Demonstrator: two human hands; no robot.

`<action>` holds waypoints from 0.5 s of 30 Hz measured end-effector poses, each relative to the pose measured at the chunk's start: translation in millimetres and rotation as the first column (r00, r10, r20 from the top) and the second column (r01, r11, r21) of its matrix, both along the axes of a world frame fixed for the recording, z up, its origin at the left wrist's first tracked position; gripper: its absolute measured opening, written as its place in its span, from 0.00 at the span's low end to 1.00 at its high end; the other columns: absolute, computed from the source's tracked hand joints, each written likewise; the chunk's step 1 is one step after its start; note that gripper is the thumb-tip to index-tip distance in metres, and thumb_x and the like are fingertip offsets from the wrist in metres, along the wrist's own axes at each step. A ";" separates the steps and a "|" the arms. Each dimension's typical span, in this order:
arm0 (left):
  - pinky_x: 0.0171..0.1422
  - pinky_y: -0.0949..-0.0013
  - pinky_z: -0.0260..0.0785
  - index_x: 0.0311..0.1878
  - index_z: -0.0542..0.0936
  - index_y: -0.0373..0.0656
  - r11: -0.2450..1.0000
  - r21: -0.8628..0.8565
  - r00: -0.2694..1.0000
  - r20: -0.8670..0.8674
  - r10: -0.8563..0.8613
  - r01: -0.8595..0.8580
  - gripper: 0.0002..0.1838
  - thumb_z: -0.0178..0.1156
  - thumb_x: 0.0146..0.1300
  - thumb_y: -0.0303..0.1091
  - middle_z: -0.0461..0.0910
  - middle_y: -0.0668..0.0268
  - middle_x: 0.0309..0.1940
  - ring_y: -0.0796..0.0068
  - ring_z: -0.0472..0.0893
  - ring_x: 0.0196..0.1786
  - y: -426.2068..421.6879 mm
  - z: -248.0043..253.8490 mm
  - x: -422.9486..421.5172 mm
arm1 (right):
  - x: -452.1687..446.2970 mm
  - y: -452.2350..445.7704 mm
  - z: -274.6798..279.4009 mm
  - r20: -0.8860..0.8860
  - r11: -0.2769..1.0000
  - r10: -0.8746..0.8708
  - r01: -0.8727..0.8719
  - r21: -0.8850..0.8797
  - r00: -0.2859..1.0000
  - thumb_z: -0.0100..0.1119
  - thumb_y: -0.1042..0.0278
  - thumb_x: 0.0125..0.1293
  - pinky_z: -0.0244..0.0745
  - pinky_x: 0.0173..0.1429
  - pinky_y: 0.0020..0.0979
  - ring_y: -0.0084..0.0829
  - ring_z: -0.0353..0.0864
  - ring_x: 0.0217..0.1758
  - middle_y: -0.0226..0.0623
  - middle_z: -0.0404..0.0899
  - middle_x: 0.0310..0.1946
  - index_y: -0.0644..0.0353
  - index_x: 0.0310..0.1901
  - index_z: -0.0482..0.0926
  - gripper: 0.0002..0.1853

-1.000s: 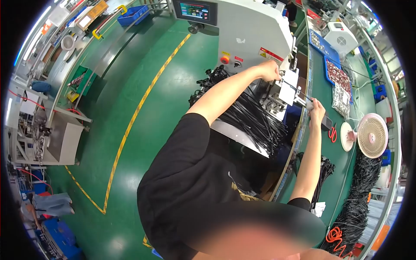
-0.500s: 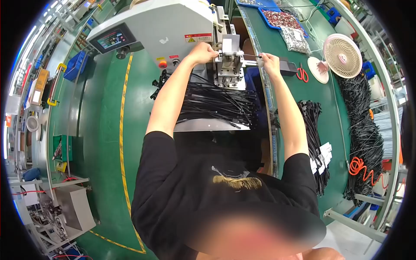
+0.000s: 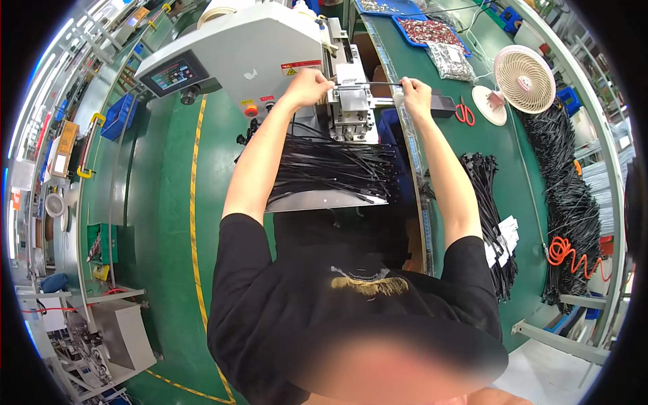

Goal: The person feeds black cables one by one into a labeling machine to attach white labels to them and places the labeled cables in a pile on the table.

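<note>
Between 2 hands (image 3: 311,88) (image 3: 417,96) — black cable (image 3: 386,84)

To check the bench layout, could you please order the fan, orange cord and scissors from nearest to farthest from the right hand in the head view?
1. Scissors, right of the right hand
2. Fan, farther right
3. Orange cord, lower right

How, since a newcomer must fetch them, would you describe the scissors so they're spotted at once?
Find the green bench right of the large white machine. Beyond the person's right hand, between a dark box and the round base of the pale desk fan, lie the scissors. Their red looped handles set them apart from those neighbours.
</note>
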State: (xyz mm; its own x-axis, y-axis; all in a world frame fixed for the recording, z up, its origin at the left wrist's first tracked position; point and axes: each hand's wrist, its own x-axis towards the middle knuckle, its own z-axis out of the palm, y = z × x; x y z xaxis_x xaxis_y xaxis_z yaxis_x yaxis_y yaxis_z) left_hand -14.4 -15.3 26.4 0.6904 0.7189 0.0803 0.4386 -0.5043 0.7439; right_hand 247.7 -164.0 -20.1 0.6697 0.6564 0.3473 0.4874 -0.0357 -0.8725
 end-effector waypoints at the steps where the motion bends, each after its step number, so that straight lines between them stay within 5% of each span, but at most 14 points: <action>1: 0.39 0.72 0.69 0.33 0.83 0.38 1.000 -0.006 0.999 0.036 -0.018 0.018 0.12 0.66 0.61 0.39 0.82 0.67 0.27 0.81 0.77 0.31 -5.1 11.4 -5.2 | -4.5 -6.8 15.7 0.029 1.000 -0.018 0.018 -0.005 0.999 0.59 0.62 0.68 0.66 0.34 0.25 0.16 0.70 0.28 0.25 0.78 0.22 0.66 0.36 0.85 0.14; 6: 0.38 0.73 0.69 0.38 0.82 0.37 0.970 0.060 0.967 0.082 -0.241 0.236 0.08 0.62 0.63 0.33 0.81 0.68 0.26 0.82 0.76 0.31 -33.6 60.5 -40.1 | -7.3 -74.2 68.2 0.007 0.999 -0.012 0.012 0.046 1.000 0.61 0.60 0.68 0.54 0.26 0.22 0.12 0.60 0.24 0.17 0.69 0.19 0.69 0.31 0.83 0.17; 8: 0.43 0.62 0.74 0.40 0.84 0.40 0.931 0.213 0.955 -0.091 -0.283 0.297 0.09 0.60 0.63 0.35 0.84 0.55 0.32 0.61 0.84 0.37 -52.1 80.9 -54.3 | -12.4 -119.7 83.9 0.035 0.998 -0.047 0.046 0.034 0.998 0.62 0.60 0.68 0.53 0.26 0.22 0.11 0.59 0.23 0.17 0.69 0.19 0.68 0.31 0.83 0.16; 10: 0.43 0.55 0.74 0.40 0.83 0.42 0.783 0.518 0.938 -0.229 -0.261 0.345 0.07 0.58 0.63 0.32 0.83 0.53 0.32 0.53 0.83 0.39 -66.1 72.8 -59.8 | -16.9 -166.4 91.5 0.071 0.990 -0.130 0.133 -0.046 0.989 0.62 0.60 0.67 0.53 0.25 0.22 0.11 0.59 0.23 0.16 0.69 0.19 0.69 0.32 0.83 0.17; 15: 0.40 0.52 0.71 0.41 0.78 0.42 0.644 0.596 0.863 -0.453 -0.225 0.481 0.07 0.56 0.58 0.27 0.80 0.58 0.32 0.51 0.80 0.38 -111.4 51.6 -38.9 | -25.2 -275.8 69.0 -0.016 0.956 -0.290 0.289 -0.047 0.957 0.62 0.63 0.68 0.50 0.24 0.21 0.09 0.56 0.21 0.14 0.66 0.17 0.65 0.31 0.83 0.13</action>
State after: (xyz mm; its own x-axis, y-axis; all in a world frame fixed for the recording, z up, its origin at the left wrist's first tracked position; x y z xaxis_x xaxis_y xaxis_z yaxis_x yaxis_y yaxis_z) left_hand -53.2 -126.7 78.0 0.9538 0.2488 0.1684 0.2533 -0.9674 -0.0058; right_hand 222.4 -439.8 48.9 0.8407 0.4474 0.3051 0.4306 -0.2105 -0.8777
